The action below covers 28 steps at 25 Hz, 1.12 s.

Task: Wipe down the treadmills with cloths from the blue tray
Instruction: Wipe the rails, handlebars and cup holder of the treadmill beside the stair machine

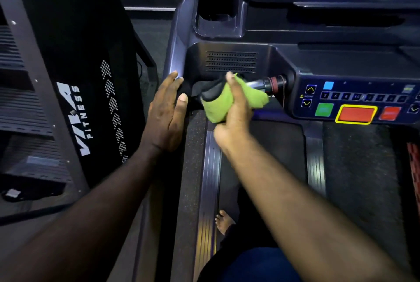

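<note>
A green cloth (219, 105) is wrapped around the black inner handle (211, 93) that sticks out left of the treadmill console (354, 99). My right hand (234, 113) grips the cloth around that handle, thumb up over the top. My left hand (167, 111) lies flat with straight fingers against the treadmill's left side arm (176, 54), holding nothing. The blue tray is out of view.
The console carries a green button (324, 109), a big red stop button (356, 114) and number keys. A cup holder (217, 9) sits at the arm's top. A neighbouring machine with a fitness logo (75, 118) stands close on the left. The belt (261, 168) and a bare foot (223, 221) lie below.
</note>
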Available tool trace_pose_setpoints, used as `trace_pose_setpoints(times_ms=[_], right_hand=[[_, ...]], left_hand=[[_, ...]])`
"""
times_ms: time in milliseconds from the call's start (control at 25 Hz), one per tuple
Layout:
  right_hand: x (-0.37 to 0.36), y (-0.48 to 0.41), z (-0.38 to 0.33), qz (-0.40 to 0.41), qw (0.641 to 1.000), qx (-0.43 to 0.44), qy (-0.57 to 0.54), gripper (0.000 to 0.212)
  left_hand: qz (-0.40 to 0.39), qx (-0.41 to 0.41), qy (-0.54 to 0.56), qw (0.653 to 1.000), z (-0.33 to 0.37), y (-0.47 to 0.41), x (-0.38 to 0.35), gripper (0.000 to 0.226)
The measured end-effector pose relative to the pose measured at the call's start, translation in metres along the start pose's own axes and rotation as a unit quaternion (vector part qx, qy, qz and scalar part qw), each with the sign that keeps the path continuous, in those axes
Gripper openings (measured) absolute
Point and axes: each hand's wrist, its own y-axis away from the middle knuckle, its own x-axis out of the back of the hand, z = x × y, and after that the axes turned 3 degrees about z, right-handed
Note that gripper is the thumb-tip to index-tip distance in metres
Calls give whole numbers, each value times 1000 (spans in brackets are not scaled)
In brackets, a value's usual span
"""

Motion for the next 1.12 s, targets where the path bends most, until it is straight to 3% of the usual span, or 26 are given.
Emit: trace_pose_setpoints(times_ms=[80, 160, 360, 480, 560, 680, 760, 840, 920, 960, 1000, 1040, 1120], right_hand=[[-6, 14, 35, -9, 998, -22, 63, 65], [-2, 19, 36, -14, 994, -47, 102, 52], [27, -33, -9, 39, 999, -16, 12, 81], [3, -8, 24, 37, 993, -75, 79, 71], [-5, 7, 34, 4, 985, -110, 135, 50], [16, 33, -11, -34, 949, -166, 266, 12], [26, 59, -60, -118, 908, -156, 372, 18], [8, 69, -106, -256, 850, -51, 457, 47], [-34, 48, -142, -322, 750, 163, 555, 72], [-59, 30, -155, -322, 657, 295, 615, 74], [-83, 8, -163, -353, 527, 414, 653, 71], [-102, -17, -164, -413, 380, 481, 674, 65], [-121, -69, -155, -522, 89, 490, 692, 58]], left_hand=[[0, -5, 1, 1000, -2, 0, -2, 62], [3, -13, -3, 1000, -4, 0, -2, 62], [12, -16, -30, 999, -7, -4, -6, 56], [32, -7, -61, 998, -6, -1, -6, 61], [16, 38, -52, 998, -5, -1, -7, 67], [-12, 65, -55, 996, -2, 0, -5, 73], [-11, 75, -41, 996, 1, 0, -4, 74], [-13, 95, -42, 995, 2, 0, -2, 74], [-23, 116, -55, 991, 2, 1, -2, 75], [-27, 124, -59, 990, 3, 1, -1, 76], [-31, 129, -60, 989, 2, 1, -1, 77], [-31, 131, -60, 989, 3, 1, -1, 76], [-24, 136, -57, 989, 2, 1, -2, 77]])
